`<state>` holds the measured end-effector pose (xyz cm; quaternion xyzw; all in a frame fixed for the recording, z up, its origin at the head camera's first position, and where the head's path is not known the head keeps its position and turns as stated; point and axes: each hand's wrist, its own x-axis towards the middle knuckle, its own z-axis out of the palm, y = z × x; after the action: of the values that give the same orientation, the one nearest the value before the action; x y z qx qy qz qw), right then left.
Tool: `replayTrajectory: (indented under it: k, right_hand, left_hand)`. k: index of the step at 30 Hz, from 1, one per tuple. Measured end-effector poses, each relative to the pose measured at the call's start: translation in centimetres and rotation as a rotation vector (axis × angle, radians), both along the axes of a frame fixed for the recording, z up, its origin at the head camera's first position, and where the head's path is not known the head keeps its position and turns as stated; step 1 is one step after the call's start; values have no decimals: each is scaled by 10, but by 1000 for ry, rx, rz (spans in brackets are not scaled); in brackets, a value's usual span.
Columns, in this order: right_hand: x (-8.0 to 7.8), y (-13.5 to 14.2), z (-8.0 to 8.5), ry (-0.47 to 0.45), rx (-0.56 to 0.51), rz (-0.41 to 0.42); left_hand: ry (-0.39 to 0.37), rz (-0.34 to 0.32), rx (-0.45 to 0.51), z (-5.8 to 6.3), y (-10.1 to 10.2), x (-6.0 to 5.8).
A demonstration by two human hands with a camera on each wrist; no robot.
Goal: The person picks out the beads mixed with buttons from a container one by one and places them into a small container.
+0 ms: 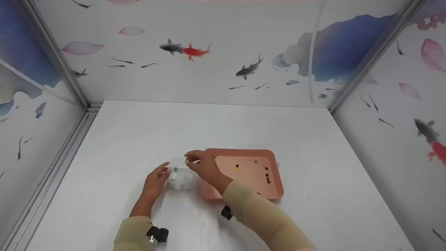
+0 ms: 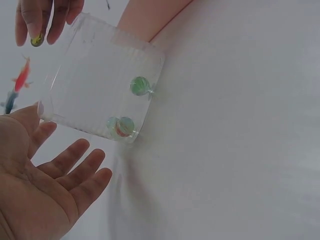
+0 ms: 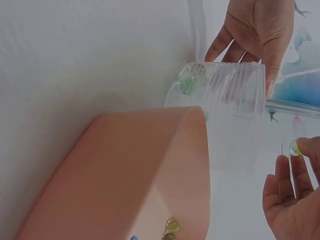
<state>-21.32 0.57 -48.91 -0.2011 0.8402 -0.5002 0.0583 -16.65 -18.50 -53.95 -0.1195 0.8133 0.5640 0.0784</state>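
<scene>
My right hand pinches a clear marble with a yellow-green swirl between thumb and fingertip. It is held just above the mouth of a clear plastic container. Inside, a green-swirled marble and a red-streaked one lie at the bottom, as the left wrist view shows. My left hand is at the container's left side, fingers spread and loosely extended, the thumb right at the rim. Right of the container, partly under my right forearm, is a salmon-pink tray holding several marbles.
Most tray marbles sit toward its right side, including a dark one; a blue one lies nearer the back. The white table meets a back panel printed with fish, and side panels with metal frames stand left and right.
</scene>
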Motion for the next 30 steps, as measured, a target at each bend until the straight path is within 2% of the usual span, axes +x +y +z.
replayTrajectory:
  k: [4,17,24,30]
  right_hand:
    - [1,-1,1,42,41,15]
    - [5,-6,-5,77,186,83]
    - [6,-7,-5,197,269,138]
    - [4,-8,-6,292,364,177]
  left_hand:
    - [1,-11,-3,1,0,0]
    - [-1,-21,-3,1,-2,2]
    - [38,-12,-13,1,-2,3]
    - [32,-10,-26,1,-1,2]
